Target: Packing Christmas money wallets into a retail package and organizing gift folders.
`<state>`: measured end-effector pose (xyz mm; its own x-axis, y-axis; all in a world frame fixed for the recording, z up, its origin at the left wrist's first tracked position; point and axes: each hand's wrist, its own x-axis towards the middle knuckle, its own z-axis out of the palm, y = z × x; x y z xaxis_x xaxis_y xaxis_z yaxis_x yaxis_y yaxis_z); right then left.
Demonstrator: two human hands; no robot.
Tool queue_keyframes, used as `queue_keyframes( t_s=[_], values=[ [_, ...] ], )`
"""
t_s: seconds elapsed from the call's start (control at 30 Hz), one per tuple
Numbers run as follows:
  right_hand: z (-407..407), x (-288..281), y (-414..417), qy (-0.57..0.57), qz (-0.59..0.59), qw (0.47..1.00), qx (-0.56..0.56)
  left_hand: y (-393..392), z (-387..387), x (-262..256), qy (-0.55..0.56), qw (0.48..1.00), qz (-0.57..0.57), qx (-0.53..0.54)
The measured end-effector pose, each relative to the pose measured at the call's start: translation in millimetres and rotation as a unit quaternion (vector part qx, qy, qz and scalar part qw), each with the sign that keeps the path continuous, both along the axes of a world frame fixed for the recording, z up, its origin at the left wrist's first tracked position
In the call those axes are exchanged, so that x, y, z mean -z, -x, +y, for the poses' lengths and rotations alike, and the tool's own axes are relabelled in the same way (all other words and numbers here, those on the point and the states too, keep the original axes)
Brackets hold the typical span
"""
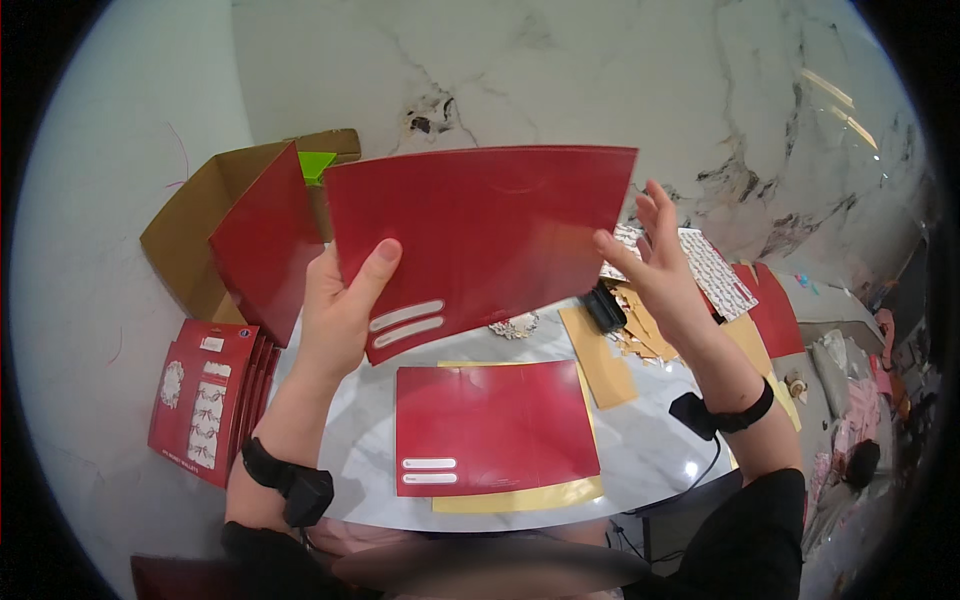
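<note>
My left hand point(341, 315) grips a red cardstock sheet point(480, 232) by its left edge, thumb across the front; the other fingers are hidden behind it. The sheet is raised and tilted above the table, with two white label strips near its lower left corner. At its right edge is my right hand point(652, 262), fingers spread; whether the thumb touches the sheet I cannot tell. Below, a similar red sheet point(495, 420) lies flat on yellow paper point(517, 501), its two white strips at lower left.
An open cardboard box point(184, 240) stands at left, a red panel point(262, 240) beside it. Packaged red money wallets point(202, 405) are stacked in front. To the right are a black stapler-like object point(604, 307), tan paper pieces point(645, 330) and patterned sheets point(720, 274) on the marble-look table point(360, 450).
</note>
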<state>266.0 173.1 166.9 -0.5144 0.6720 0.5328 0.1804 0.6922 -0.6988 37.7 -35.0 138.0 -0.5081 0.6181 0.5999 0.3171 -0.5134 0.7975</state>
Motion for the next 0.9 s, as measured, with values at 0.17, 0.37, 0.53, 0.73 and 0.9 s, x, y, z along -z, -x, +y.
queue_keyframes(
  t_s=[0.17, 0.37, 0.53, 0.73, 0.9],
  values=[
    [-22, 33, -23, 0.312, 0.048, 0.912, -0.263, -13, -33, 13, 0.052, 0.957, -0.257, 0.121],
    [-47, 97, -55, 0.456, -0.165, 0.862, -0.147, -17, -58, 60, 0.373, 0.880, -0.283, 0.080],
    [-48, 98, -66, 0.397, -0.285, 0.865, -0.115, -5, -57, 75, 0.526, 0.834, -0.113, 0.122],
    [-39, 113, -76, 0.243, -0.390, 0.880, -0.119, -1, -53, 87, 0.563, 0.820, -0.022, 0.100],
    [-30, 80, -57, 0.194, -0.556, 0.797, -0.135, -2, -52, 74, 0.581, 0.812, 0.023, 0.051]
  ],
)
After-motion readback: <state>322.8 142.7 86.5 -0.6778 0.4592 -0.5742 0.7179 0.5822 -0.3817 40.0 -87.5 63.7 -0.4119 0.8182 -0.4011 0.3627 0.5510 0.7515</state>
